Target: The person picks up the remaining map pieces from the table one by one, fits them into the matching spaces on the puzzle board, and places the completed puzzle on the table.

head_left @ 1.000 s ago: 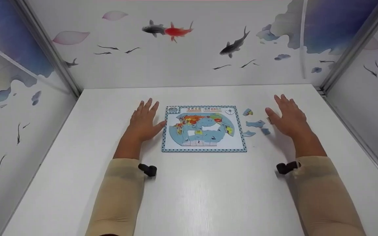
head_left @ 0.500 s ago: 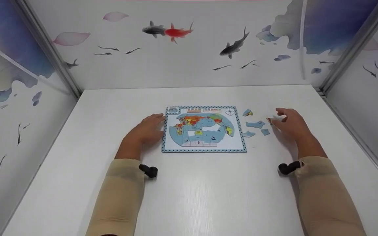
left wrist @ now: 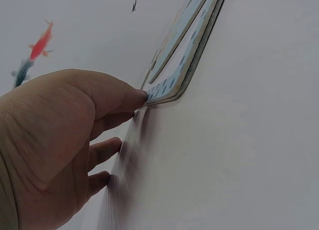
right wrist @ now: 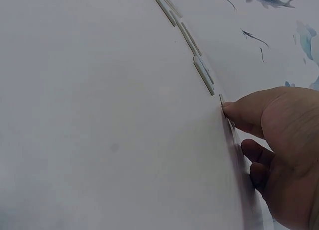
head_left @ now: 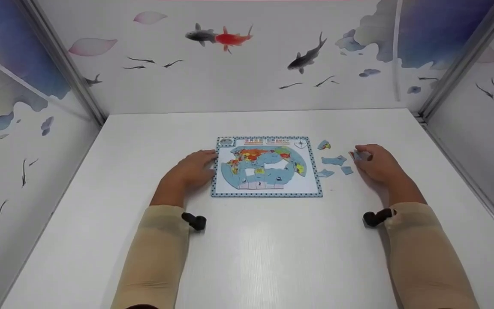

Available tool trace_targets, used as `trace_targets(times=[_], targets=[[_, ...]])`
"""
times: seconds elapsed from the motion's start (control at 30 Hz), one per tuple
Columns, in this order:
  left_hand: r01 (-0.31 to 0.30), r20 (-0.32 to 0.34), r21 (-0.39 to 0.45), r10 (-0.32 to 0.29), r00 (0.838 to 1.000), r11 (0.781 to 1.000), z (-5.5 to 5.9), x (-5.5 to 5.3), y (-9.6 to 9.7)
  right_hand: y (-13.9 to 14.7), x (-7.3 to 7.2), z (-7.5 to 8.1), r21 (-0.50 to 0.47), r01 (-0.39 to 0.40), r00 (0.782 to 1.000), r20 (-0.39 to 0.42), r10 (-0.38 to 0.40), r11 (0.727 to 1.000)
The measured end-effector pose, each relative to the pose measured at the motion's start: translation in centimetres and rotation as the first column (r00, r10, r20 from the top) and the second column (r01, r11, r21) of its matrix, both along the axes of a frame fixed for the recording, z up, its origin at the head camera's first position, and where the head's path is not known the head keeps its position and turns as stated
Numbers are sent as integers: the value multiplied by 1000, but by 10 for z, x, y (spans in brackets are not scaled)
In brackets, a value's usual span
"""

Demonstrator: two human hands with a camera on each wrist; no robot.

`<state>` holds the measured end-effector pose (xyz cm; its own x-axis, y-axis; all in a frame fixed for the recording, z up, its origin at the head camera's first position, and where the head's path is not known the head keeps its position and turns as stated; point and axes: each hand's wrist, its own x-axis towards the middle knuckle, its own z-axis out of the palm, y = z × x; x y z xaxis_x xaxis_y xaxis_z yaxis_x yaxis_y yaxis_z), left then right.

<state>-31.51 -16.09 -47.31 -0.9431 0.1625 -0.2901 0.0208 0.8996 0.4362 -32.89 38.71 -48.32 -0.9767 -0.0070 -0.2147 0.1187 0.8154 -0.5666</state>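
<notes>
A world-map jigsaw puzzle board (head_left: 268, 194) with a blue dotted border lies flat on the table, with white gaps in its map. Against its left edge rest the thumb and fingertips of my left hand (head_left: 191, 171); the left wrist view has the thumb touching the border near a corner. To the right of the board, my right hand (head_left: 378, 165) holds a small puzzle piece (head_left: 356, 156) between curled thumb and index finger, low at the tabletop. The palm side hides part of this piece. In the right wrist view the thumb (right wrist: 241, 110) covers most of it.
Several loose blue puzzle pieces lie between the board and my right hand, among them a wavy one (head_left: 333, 160) and a piece with yellow and green (head_left: 324, 145). White panels with painted fish (head_left: 233, 39) wall the table (head_left: 247, 249) at back and sides.
My left hand has turned from spread fingers to touching the board's left edge. My right hand has come down, its fingers curling in around a loose puzzle piece. The board has stayed put.
</notes>
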Motion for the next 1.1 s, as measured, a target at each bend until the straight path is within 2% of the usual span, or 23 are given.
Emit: trace_targets(times=[0.23, 0.47, 0.87, 1.1], targets=[[4, -14, 3, -4, 1000, 1000, 0, 1, 1, 1, 0, 0, 15, -9, 1000, -30, 9, 1000], [10, -16, -1, -10, 1000, 1000, 2, 1, 2, 2, -2, 1, -1, -4, 1000, 3, 4, 1000], [13, -13, 27, -12, 1000, 1000, -1, -1, 2, 5, 0, 3, 64, -90, 995, -29, 92, 994], [8, -8, 39, -7, 1000, 999, -1, 0, 1, -2, 1, 5, 60, -62, 998, -13, 63, 996]])
